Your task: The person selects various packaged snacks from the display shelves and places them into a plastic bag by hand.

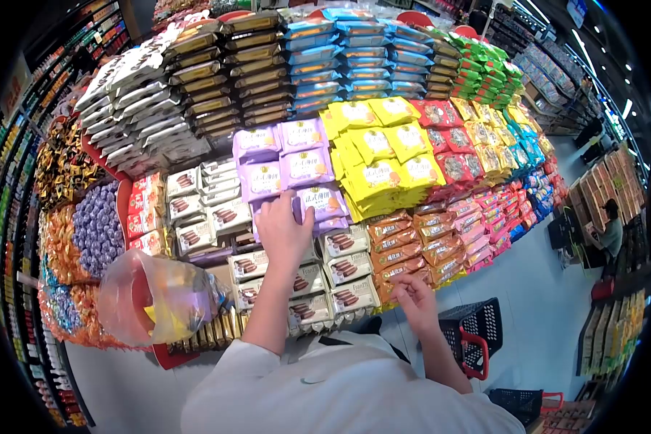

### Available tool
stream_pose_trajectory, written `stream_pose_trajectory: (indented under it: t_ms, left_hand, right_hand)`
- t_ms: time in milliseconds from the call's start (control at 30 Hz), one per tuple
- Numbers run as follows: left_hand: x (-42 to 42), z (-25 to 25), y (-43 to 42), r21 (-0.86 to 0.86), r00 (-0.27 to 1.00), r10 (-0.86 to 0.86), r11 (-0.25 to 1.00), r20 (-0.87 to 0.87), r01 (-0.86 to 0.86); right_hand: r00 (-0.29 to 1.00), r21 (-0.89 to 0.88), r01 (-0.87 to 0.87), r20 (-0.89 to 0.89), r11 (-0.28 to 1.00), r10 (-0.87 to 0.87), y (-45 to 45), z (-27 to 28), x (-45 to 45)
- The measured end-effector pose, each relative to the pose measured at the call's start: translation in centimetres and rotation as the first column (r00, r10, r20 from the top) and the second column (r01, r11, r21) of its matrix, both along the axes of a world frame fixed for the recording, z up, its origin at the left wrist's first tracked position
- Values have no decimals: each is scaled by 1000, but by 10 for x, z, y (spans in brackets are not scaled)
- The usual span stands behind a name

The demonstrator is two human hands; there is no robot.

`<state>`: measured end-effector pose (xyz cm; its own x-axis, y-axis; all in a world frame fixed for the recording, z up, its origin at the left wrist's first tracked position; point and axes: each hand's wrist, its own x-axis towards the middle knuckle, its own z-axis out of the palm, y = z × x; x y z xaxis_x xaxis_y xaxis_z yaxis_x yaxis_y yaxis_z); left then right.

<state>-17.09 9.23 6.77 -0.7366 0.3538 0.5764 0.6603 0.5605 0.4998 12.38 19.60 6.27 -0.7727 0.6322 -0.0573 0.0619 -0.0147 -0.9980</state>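
My left hand (283,226) reaches onto the stack of purple snack packets (305,168). Thumb and fingers close around the edge of one packet at the near end, and the palm hides part of it. Below that wrist lie white packets with pictures of brown wafer sticks (309,309). My right hand (417,298) hovers by the orange-brown packets (394,249), its fingers loosely bent and slightly apart, with nothing visible in them. Left of my left forearm is a clear plastic bag (134,289) with yellow and purple packets inside.
Yellow packets (376,145) pile up right of the purple ones. Tall stacks of blue packets (365,58) and brown packets (257,65) rise behind. A black shopping basket (484,322) with a red handle is at my right. Another person (612,235) is farther right.
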Motion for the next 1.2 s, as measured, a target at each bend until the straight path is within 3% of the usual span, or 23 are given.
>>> stream_pose_trajectory:
  t_ms: [100,167,267,500,700,833,900,967,1033,1200]
  left_hand:
    - [-4,-5,-4,40,996,-71,997,51,69]
    - [-1,0,-13,116,996,-91,989,-2,90]
    - [10,7,-36,188,974,-191,968,121,166]
    - [41,15,-119,243,992,-63,969,113,34]
    - [97,29,-166,297,972,56,947,228,-124]
    - [129,31,-185,222,949,185,944,255,-244]
    - [144,34,-192,149,943,234,950,237,-273]
    - [150,42,-205,31,928,283,954,244,-299]
    - [144,50,-223,-31,947,320,947,40,-319]
    - [103,106,-276,-29,912,410,912,-5,-410]
  right_hand:
    - [1000,-2,10,-4,1000,-10,-10,-4,-4]
    - [1000,-5,-5,-5,1000,5,-13,-4,-12]
    - [997,-47,-77,-4,996,77,-18,6,-28]
    - [926,19,-371,-60,928,372,-22,13,-74]
    - [865,-12,-492,-121,871,487,-28,20,-90]
    - [826,137,-546,-77,827,558,-28,4,-99]
    - [799,5,-583,-179,813,574,-30,-3,-101]
    - [780,27,-597,-214,801,588,-28,-5,-101]
    - [787,14,-579,-251,815,564,-26,0,-97]
    - [831,-45,-519,-258,853,492,-9,-7,-75]
